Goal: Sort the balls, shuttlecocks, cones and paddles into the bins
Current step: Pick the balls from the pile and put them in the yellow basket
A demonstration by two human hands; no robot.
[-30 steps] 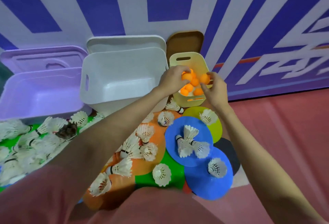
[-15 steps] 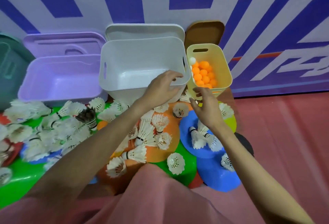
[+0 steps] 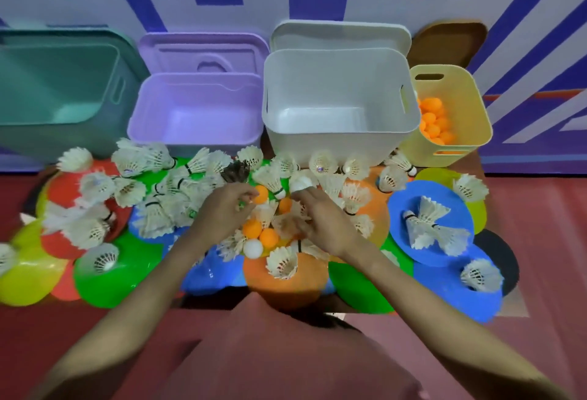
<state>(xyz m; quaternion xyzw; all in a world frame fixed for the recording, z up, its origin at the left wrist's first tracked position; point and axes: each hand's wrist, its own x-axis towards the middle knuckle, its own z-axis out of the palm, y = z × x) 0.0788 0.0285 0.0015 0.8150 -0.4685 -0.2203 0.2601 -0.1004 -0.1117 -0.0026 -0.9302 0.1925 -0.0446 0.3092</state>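
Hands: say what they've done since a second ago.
Both hands left the yellow bin, where they dropped orange balls, and came back to the pile. The left hand now pinches an orange ball; the right hand lifts a white ball. The white bin and purple bin remain empty.

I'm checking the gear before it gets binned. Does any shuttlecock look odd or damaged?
Yes. One dark shuttlecock, brownish-black, lies among the white shuttlecocks in front of the purple bin. Whether it is dirty, damaged or a different kind is too blurred to tell.
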